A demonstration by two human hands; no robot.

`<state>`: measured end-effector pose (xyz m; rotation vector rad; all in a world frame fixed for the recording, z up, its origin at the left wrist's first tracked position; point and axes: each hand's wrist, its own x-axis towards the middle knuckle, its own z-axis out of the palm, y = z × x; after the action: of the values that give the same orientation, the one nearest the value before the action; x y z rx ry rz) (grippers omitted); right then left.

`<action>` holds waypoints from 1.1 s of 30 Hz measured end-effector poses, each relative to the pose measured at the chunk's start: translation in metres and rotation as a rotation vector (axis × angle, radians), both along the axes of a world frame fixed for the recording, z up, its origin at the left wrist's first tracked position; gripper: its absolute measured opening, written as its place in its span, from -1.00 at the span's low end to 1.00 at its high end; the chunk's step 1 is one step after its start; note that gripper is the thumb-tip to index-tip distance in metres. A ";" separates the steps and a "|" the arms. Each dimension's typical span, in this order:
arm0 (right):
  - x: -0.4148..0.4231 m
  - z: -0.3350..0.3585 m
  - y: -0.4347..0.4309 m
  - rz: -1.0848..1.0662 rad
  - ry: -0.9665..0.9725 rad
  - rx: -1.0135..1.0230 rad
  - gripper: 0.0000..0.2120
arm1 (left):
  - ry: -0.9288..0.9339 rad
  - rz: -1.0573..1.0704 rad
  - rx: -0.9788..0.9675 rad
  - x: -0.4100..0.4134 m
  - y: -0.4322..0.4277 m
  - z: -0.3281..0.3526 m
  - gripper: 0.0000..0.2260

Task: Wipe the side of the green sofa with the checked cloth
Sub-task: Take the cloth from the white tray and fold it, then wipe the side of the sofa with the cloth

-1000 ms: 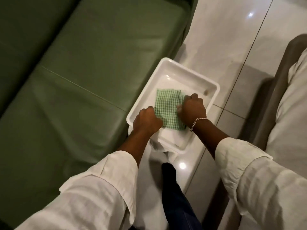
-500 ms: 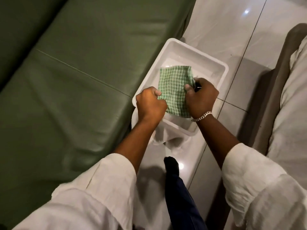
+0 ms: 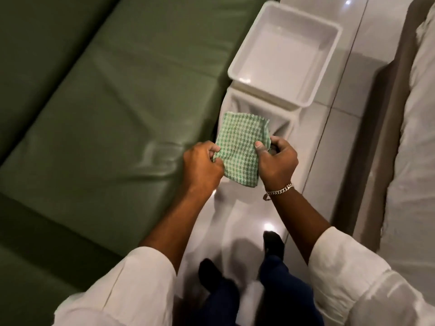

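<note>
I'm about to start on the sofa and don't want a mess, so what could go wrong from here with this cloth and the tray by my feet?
1. The white tray sits on the floor just ahead of your feet; a step forward could kick it.
2. The checked cloth is pinched only at its edges by the left hand and right hand, so it may slip.
3. If it's wet, it could drip onto the glossy floor.

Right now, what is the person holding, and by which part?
The checked cloth, pinched by its two side edges: left hand on the left edge, right hand on the right.

sofa [image 3: 106, 114] left, tray [image 3: 303, 27] on floor [image 3: 341, 114] right
</note>
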<state>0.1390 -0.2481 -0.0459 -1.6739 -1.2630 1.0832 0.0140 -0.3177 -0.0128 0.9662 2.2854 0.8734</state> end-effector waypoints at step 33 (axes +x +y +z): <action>-0.161 -0.325 -0.243 0.304 0.431 -0.633 -0.40 | 1.016 -0.715 -0.412 -0.075 -0.214 -0.175 -0.53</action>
<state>-0.0218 -0.4911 -0.3706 -1.5642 -0.9560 2.0673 -0.0609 -0.5313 -0.1880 2.1187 2.3244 -0.5040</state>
